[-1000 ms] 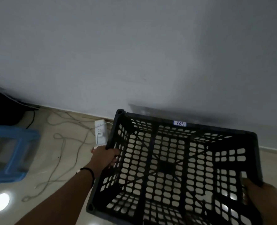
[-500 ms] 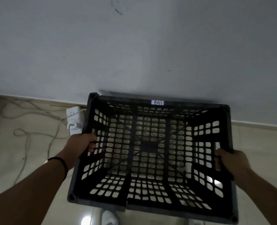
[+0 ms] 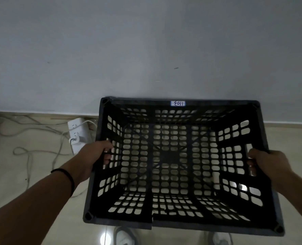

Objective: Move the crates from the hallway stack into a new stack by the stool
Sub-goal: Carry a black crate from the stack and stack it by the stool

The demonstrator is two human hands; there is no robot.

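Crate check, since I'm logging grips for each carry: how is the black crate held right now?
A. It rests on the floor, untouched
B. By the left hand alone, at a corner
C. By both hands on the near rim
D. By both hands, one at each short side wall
D: the left hand and right hand each grip through openings in opposite side walls of the black crate.

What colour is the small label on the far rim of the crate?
White with dark handwriting, seen in the head view on the black perforated plastic crate's label.

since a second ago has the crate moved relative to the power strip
Yes. The crate has closed in on the white power strip, its left wall now right beside it; both hands grip its sides.
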